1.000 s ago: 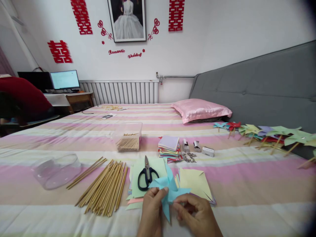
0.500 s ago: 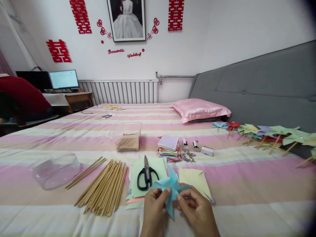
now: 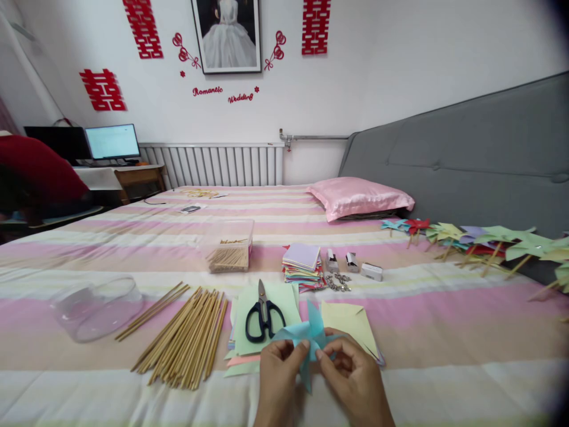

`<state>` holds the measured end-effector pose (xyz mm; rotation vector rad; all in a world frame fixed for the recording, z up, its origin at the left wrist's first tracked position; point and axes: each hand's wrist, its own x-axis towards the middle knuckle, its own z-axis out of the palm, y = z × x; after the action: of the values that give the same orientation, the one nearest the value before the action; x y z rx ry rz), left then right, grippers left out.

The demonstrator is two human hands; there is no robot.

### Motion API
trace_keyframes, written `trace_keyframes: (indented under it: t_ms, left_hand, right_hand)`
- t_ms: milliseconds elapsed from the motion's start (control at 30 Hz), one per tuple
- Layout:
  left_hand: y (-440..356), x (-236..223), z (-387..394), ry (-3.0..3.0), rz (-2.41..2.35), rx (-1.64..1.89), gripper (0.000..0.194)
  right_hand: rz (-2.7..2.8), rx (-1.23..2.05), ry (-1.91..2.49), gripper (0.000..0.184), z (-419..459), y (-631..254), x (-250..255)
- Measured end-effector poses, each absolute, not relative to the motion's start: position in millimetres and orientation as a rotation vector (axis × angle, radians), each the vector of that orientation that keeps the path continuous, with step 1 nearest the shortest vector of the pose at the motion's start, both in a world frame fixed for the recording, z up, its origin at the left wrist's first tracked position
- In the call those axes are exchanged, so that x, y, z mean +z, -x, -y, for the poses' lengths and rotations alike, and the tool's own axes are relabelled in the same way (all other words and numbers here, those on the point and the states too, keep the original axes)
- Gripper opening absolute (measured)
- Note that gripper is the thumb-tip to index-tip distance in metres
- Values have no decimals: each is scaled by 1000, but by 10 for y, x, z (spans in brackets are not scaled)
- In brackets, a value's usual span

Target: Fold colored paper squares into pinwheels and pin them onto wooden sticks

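Both hands pinch a light blue paper pinwheel (image 3: 311, 332) low in the middle of the view, above the striped bedspread. My left hand (image 3: 278, 382) grips its left side with thumb and fingers closed. My right hand (image 3: 355, 379) pinches its centre from the right. Just behind the pinwheel lie black-handled scissors (image 3: 263, 311) on green paper sheets (image 3: 278, 299), and a cut yellow paper square (image 3: 349, 323) to the right.
A bundle of wooden sticks (image 3: 184, 338) lies left, beside a clear plastic lid (image 3: 95, 308). Further back are a clear box of sticks (image 3: 229, 252), a coloured paper stack (image 3: 302, 267), small staplers (image 3: 351, 264) and finished pinwheels (image 3: 480, 243) at right. A person in red (image 3: 35, 178) sits far left.
The pinwheel has been drawn in closer between both hands and turned slightly; my fingers have closed in on its centre. The view shifted a little.
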<state>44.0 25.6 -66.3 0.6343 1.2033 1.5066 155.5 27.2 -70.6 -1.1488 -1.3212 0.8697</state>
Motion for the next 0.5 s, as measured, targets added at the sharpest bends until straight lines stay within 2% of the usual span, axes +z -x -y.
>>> trace_keyframes:
  t_ms: [500]
  left_hand:
    - [-449,-751,-310,-726,-1270,1570,21]
  right_hand:
    - [1374,894,1195,23,-315,-1611,-695]
